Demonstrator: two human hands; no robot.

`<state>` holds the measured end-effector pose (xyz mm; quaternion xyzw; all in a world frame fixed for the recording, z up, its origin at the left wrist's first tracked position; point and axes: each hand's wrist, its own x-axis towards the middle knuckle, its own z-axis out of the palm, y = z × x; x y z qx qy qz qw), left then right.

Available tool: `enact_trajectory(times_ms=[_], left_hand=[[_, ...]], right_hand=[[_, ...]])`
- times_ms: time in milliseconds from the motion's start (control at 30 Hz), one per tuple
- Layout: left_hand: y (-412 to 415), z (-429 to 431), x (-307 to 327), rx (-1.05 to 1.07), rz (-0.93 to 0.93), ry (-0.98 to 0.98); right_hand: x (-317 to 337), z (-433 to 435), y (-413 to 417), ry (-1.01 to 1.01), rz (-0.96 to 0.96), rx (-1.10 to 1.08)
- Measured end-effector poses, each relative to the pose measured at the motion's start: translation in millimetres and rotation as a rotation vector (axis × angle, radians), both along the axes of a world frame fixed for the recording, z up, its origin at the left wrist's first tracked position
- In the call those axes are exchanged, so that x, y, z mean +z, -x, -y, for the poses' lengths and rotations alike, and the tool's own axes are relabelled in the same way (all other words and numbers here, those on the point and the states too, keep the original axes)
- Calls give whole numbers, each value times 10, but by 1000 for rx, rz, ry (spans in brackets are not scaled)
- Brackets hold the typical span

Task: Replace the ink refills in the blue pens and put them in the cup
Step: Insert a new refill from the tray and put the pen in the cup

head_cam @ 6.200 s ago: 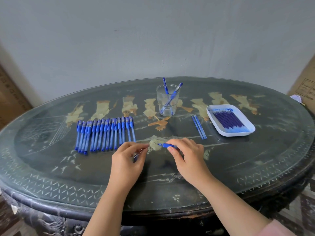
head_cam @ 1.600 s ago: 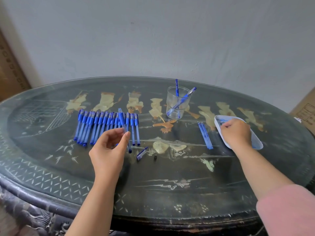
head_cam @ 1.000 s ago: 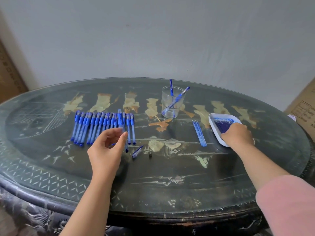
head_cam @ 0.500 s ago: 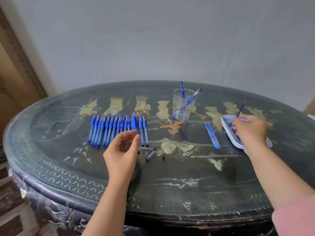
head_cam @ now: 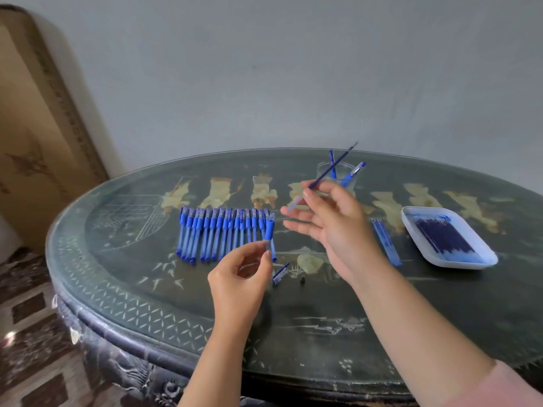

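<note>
On a dark oval table (head_cam: 382,318) with a glass top over pale inlaid figures and a diamond border, a row of blue pens (head_cam: 223,235) lies side by side. A plain grey wall (head_cam: 293,69) stands behind, a tan framed panel (head_cam: 29,113) leans at the left, and a patterned floor (head_cam: 26,333) shows below. The left hand (head_cam: 239,283) has its grip pinched on a pen barrel (head_cam: 269,229), held upright just beside the row. The right hand (head_cam: 338,227) has its grip clamped on a thin refill (head_cam: 340,158), tilted up before the glass cup (head_cam: 342,171), which holds two pens. A cap (head_cam: 280,273) lies near the left hand. Loose refills (head_cam: 385,242) lie beside a white tray (head_cam: 470,264) of more refills.
</note>
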<state>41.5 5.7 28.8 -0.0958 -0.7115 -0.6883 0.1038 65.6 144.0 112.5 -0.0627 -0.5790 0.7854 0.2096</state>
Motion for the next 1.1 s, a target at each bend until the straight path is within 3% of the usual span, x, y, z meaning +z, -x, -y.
enact_trajectory(times_ms=[533, 800, 1100], left_hand=[[-3, 3, 5, -48, -16, 39], [6, -1, -6, -44, -22, 48], [-13, -4, 32, -40, 24, -21]], right_hand=[[39, 57, 113, -250, 95, 26], [50, 22, 152, -600, 151, 63], [-104, 31, 141, -633, 210, 104]])
